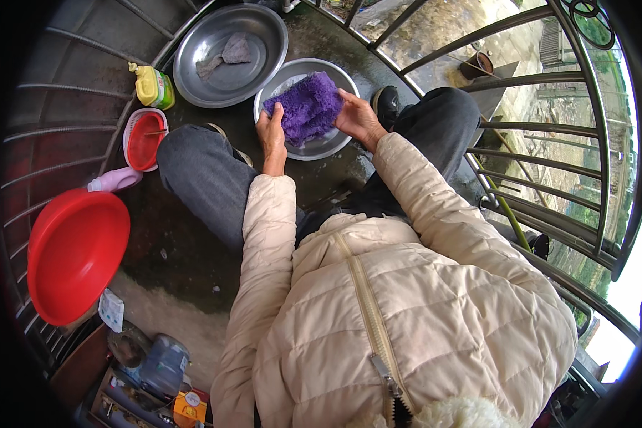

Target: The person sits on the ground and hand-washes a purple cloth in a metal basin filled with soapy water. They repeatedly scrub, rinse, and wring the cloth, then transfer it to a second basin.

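Note:
A fluffy purple cloth (309, 109) is stretched between my two hands, above a round metal basin (329, 147) on the wet floor. My left hand (272, 134) grips its left edge, thumb on top. At its right edge, my right hand (358, 119) pinches the cloth between thumb and fingers. Some whitish suds or water show inside the basin behind the cloth, which hides most of the basin's bottom. Just beyond, to the left, stands a larger metal basin (203, 45) with a crumpled greyish cloth (236, 49) lying in it.
Along the left railing stand a yellow detergent bottle (154, 88), a red basket-like container (143, 140), a pink bottle (119, 178) and a large red basin (75, 257). Metal railings (529, 80) bound the right side. Plastic jugs (164, 364) sit at the lower left.

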`<state>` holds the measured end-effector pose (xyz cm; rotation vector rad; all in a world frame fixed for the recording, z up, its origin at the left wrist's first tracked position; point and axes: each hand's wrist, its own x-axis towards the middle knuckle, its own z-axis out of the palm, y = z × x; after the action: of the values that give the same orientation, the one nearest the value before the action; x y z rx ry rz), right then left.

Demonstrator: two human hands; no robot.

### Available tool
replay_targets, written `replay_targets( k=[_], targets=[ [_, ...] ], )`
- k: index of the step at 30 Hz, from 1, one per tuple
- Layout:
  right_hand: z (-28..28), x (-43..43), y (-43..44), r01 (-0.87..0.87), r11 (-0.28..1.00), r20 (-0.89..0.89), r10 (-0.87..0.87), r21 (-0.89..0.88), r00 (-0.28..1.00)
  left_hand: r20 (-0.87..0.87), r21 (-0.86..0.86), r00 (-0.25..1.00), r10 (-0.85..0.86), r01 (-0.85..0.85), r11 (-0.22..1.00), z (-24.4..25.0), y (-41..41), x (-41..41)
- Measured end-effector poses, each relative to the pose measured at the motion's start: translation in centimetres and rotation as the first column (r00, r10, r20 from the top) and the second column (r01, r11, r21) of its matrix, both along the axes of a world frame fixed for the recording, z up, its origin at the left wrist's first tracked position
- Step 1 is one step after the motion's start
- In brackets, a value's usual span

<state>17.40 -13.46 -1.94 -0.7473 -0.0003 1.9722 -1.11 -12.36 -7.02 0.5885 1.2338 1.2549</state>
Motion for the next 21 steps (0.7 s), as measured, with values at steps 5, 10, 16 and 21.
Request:
replay_targets(
  k=[5, 10, 16, 21],
  targets=[
    [-3.0, 0.3, 0.5, -0.092, 0.995, 0.243, 0.078, 0.046, 0.967, -0.327, 0.061, 0.945, -0.016, 0.037, 0.997, -2.0, 0.2, 0.1],
    [-3.0, -1.9, 0.4, -0.148, 0.986, 0.587, 0.076, 0.076, 0.806, -0.001, -0.109, 0.996, 0.09, -0.09, 0.99, -4.2, -0.2, 1.3],
    [3.3, -8.8, -4.8, -0.723, 0.681, 0.89, -0.249, -0.12, -0.383, 0.631, -0.189, 0.774, 0.043, 0.099, 0.977, -5.6, -0.5, 1.1],
    [2.3, -7.8, -2.1, -0.655, 0.708, 0.82, -0.192, -0.265, -0.54, 0.484, -0.418, 0.84, 0.244, -0.023, 0.908, -1.6, -1.4, 4.2]
  ],
)
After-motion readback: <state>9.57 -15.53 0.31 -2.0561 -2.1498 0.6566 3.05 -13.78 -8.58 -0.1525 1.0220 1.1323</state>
